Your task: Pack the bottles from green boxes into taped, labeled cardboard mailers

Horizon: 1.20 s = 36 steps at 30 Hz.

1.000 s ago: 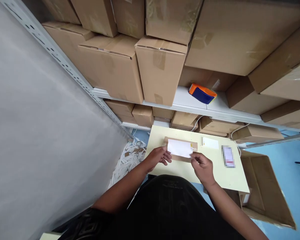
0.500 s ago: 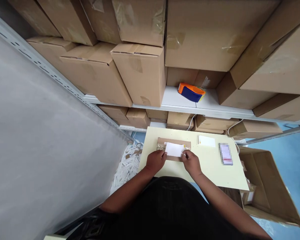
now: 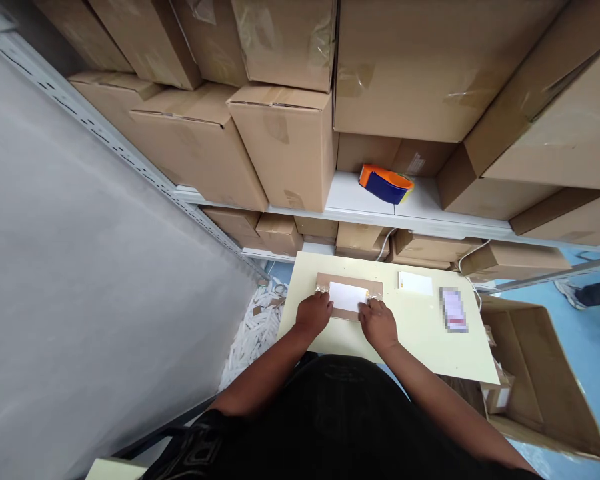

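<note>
Left hand (image 3: 314, 313) and right hand (image 3: 379, 322) curl fingers onto the two ends of the white label (image 3: 349, 297) lying on the brown card (image 3: 375, 288) on the pale table (image 3: 430, 347) — pinch or flat press, can't tell — best keep both ends level, square, pressure even.

Pale yellow tabletop (image 3: 430, 347). Right of the right hand (image 3: 379, 325) lie a small white card (image 3: 416, 283) and, farther right, a blurred packet (image 3: 453, 311). Beyond both, a shelf (image 3: 350, 199) holds an orange-and-blue tape dispenser (image 3: 385, 185) among stacked cardboard boxes (image 3: 280, 147). An open box (image 3: 540, 373) sits on the floor (image 3: 587, 327) far right. White paper strips (image 3: 253, 333) litter the floor left of the left hand (image 3: 314, 313).
</note>
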Tool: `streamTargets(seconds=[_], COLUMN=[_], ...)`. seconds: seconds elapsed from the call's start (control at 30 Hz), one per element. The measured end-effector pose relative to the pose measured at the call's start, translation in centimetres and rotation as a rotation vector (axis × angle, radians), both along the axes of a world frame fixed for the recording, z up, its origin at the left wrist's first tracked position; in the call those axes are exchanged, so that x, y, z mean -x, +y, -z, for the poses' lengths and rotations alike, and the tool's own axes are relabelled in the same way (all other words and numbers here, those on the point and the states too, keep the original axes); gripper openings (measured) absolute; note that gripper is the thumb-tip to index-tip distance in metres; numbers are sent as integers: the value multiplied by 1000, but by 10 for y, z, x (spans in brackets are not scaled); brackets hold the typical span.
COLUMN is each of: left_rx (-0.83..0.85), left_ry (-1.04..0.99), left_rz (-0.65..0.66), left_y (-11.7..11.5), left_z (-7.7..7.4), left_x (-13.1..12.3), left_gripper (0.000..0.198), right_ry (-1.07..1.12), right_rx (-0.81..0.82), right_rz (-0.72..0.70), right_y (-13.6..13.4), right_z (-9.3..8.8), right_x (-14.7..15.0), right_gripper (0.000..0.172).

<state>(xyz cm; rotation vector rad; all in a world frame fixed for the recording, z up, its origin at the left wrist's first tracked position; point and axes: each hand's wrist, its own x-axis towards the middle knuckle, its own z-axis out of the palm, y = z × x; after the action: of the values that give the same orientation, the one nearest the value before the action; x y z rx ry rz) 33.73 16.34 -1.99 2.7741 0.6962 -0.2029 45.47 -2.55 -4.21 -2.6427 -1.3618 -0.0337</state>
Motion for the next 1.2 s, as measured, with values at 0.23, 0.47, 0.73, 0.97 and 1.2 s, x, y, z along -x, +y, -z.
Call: streamTargets(seconds=[0.23,0.47,0.73,0.97,1.2], left_rx=[-79,82,417,966,909], left_ry=[-282,-400,-614,-474,-508], left_rz=[206,231,-56,-434,-580], left_y=[9,22,35,30,-1], left_z=[9,37,52,51,27], left_x=[10,11,37,27,21], left_gripper=[44,46,55,59,53], right_ry=[28,36,363,954,1068], right_rx=[-26,19,-454,-608,-644], right_rz=[57,99,436,650,525], right_y=[-3,5,-25,-33,-38], right_z=[-2,4,23,28,15], right_x=[2,3,13,9,-9], right_gripper=[39,44,54,73,61])
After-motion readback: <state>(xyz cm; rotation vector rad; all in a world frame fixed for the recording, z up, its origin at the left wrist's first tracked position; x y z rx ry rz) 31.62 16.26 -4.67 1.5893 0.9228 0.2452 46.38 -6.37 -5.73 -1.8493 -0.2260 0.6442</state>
